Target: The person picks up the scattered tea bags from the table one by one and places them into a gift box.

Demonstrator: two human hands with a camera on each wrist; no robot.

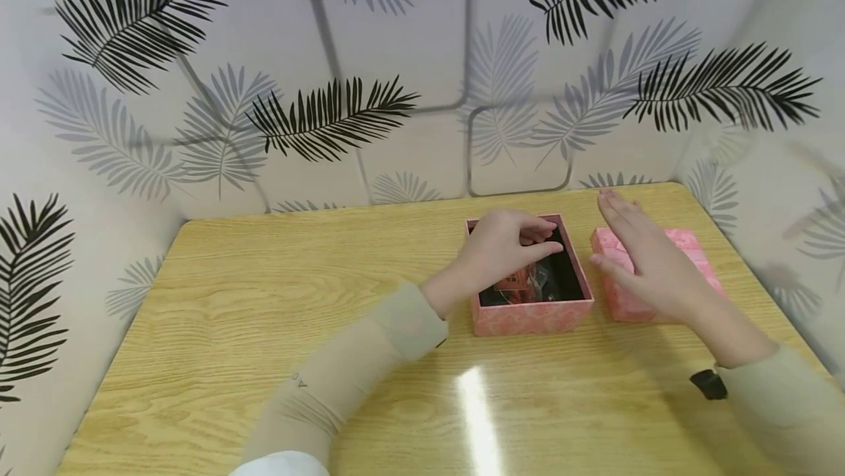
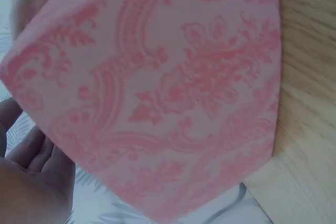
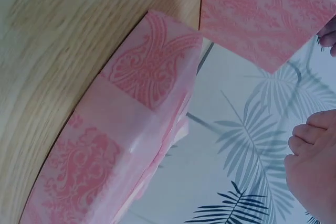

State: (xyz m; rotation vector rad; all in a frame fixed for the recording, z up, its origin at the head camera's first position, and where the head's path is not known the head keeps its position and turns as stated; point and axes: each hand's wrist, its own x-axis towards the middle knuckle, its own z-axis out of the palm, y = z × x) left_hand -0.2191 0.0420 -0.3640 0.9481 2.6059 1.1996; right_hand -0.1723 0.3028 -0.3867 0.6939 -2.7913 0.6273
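Note:
An open pink patterned box stands toward the right of the table. Over its opening is my left hand, thumb and fingers apart with nothing seen between them. Inside the box lie an orange-red packet and some clear plastic wrapping, partly hidden by that hand. Beside the box, to the right, rests a pink lid-like box piece. My right hand hovers above it, fingers straight; the right wrist view shows the hand apart from the pink piece. The box's patterned side fills the left wrist view.
The wood-grain table extends left and forward of the box. Behind it rises a pale backdrop with leaf prints, close to the table's back edge. A narrow gap separates the two pink pieces.

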